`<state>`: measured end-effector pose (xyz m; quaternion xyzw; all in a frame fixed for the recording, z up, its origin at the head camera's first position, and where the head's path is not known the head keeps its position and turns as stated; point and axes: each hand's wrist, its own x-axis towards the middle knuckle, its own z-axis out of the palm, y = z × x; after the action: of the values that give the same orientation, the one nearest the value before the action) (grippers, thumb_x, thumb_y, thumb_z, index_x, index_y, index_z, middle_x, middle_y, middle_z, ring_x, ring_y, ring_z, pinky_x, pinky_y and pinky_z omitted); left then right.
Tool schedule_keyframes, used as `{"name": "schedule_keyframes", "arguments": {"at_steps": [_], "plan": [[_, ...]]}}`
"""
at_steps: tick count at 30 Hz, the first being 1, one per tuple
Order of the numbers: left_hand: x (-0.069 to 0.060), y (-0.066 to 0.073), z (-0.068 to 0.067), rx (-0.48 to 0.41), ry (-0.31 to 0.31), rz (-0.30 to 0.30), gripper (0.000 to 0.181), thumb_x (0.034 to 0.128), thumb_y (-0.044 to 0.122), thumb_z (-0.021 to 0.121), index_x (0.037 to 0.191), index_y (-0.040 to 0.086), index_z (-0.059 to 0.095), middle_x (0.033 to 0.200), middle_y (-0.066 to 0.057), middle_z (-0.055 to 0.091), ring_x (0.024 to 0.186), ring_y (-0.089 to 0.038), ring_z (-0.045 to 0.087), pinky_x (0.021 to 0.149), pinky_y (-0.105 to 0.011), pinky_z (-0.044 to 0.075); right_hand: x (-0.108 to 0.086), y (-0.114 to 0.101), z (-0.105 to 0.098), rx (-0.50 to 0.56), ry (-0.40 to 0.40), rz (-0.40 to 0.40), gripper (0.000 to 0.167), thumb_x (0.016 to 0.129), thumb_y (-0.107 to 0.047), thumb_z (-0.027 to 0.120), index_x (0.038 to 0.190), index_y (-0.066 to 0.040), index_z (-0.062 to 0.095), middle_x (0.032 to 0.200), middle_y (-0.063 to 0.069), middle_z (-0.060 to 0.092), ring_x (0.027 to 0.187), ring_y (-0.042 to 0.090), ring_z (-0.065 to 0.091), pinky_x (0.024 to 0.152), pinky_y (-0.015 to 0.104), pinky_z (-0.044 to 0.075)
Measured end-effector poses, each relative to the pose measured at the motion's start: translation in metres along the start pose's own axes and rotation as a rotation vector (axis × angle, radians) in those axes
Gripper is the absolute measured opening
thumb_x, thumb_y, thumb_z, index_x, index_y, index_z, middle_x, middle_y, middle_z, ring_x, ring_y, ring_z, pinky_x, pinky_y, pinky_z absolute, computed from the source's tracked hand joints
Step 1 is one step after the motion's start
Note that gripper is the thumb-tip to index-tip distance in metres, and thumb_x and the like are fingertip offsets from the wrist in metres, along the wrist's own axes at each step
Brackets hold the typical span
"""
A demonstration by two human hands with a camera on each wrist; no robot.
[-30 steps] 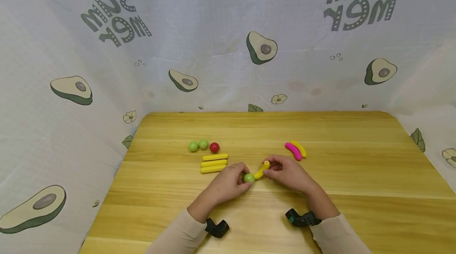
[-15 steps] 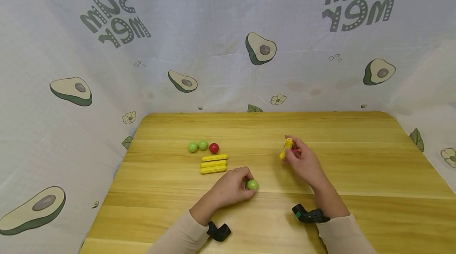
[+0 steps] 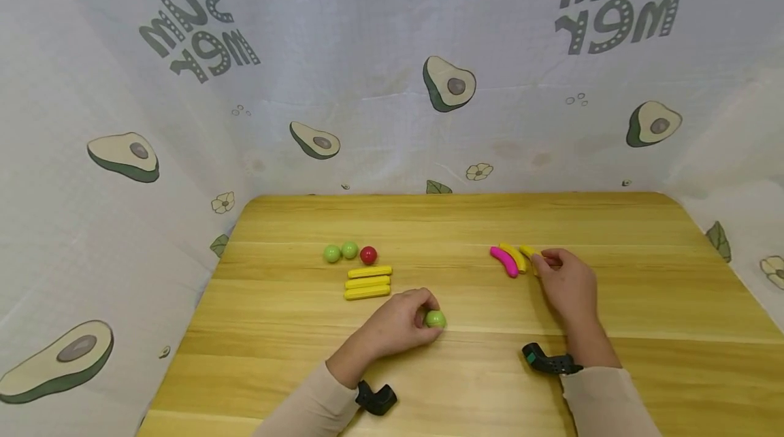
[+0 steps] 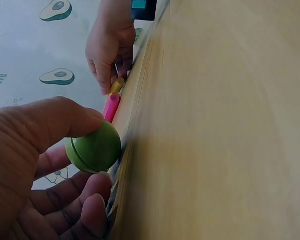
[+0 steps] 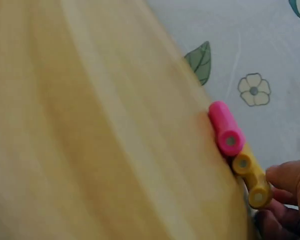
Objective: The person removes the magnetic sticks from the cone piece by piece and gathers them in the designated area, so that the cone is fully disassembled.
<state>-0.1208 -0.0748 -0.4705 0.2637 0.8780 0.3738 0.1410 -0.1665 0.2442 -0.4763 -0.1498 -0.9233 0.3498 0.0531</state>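
My left hand (image 3: 398, 325) pinches a glossy green ball (image 3: 435, 318) between thumb and fingers, near the middle of the wooden table. A groove runs round the ball (image 4: 94, 147) in the left wrist view. Farther right, my right hand (image 3: 569, 286) holds a yellow curved banana-shaped piece (image 3: 527, 250), its lower part hidden by the fingers. Just left of it lie another yellow curved piece (image 3: 513, 256) and a pink curved piece (image 3: 504, 261), side by side. In the right wrist view, the held yellow piece (image 5: 260, 194) shows a small grey disc in its end.
Two green balls (image 3: 332, 254) and a red ball (image 3: 369, 255) sit at the left of the wooden table (image 3: 429, 219). Below them lie several yellow ridged sticks (image 3: 367, 282), roughly parallel. A white curtain with avocado prints (image 3: 449, 85) hangs behind the table.
My right hand has carried the yellow curved piece from beside the green ball to the right, past the pink and yellow pieces. My left hand moved slightly toward me with the ball.
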Motion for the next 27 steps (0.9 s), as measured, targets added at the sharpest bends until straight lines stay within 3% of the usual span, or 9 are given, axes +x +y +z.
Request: {"name": "schedule_keyframes", "arguments": {"at_steps": [4,8,13,16,20,27], "plan": [[0.000,0.002,0.000,0.039,-0.016,0.002,0.033,0.0923,0.028,0.076,0.121,0.015,0.067,0.099,0.005,0.063,0.074,0.002,0.050,0.068,-0.013,0.046,0.000,0.001,0.004,-0.011,0.034,-0.012,0.042,0.103,-0.038,0.059,0.119,0.000,0.070,0.109,0.022,0.073,0.098,0.037,0.067,0.074,0.036,0.047],[0.000,0.002,-0.001,0.076,-0.032,0.023,0.034,0.0940,0.033,0.074,0.124,0.017,0.069,0.097,0.005,0.061,0.074,0.002,0.049,0.067,-0.013,0.046,-0.001,0.001,0.006,-0.011,0.049,-0.014,0.040,0.103,-0.035,0.058,0.117,-0.001,0.070,0.108,0.022,0.073,0.096,0.036,0.067,0.073,0.036,0.046],[-0.003,0.000,-0.009,-0.029,-0.008,0.041,0.033,0.0944,0.029,0.074,0.124,0.016,0.069,0.101,0.005,0.061,0.079,0.001,0.055,0.072,-0.014,0.049,-0.001,0.000,0.007,0.014,0.025,-0.013,0.037,0.102,-0.028,0.054,0.123,0.000,0.068,0.114,0.022,0.071,0.103,0.036,0.066,0.080,0.039,0.050],[-0.005,-0.003,-0.021,-0.145,0.064,0.032,0.032,0.0926,0.020,0.075,0.123,0.013,0.067,0.110,0.000,0.061,0.086,-0.004,0.060,0.077,-0.017,0.054,0.000,-0.001,0.008,0.026,0.013,-0.010,0.037,0.103,-0.027,0.055,0.125,0.000,0.067,0.118,0.023,0.070,0.107,0.037,0.065,0.085,0.045,0.052],[-0.008,-0.011,-0.044,-0.236,0.214,-0.004,0.034,0.0909,0.011,0.075,0.122,0.011,0.063,0.116,-0.006,0.062,0.093,-0.013,0.064,0.080,-0.023,0.056,0.001,-0.002,0.008,0.034,0.000,0.011,0.040,0.105,-0.031,0.054,0.126,0.000,0.065,0.121,0.024,0.069,0.110,0.038,0.064,0.089,0.049,0.052],[-0.027,-0.048,-0.094,-0.312,0.487,-0.203,0.039,0.0941,0.014,0.074,0.130,0.010,0.060,0.119,-0.012,0.067,0.102,-0.024,0.068,0.084,-0.028,0.059,0.001,0.000,0.008,0.029,-0.026,0.034,0.047,0.105,-0.040,0.052,0.129,-0.001,0.064,0.123,0.023,0.069,0.110,0.037,0.065,0.086,0.046,0.051]]}}
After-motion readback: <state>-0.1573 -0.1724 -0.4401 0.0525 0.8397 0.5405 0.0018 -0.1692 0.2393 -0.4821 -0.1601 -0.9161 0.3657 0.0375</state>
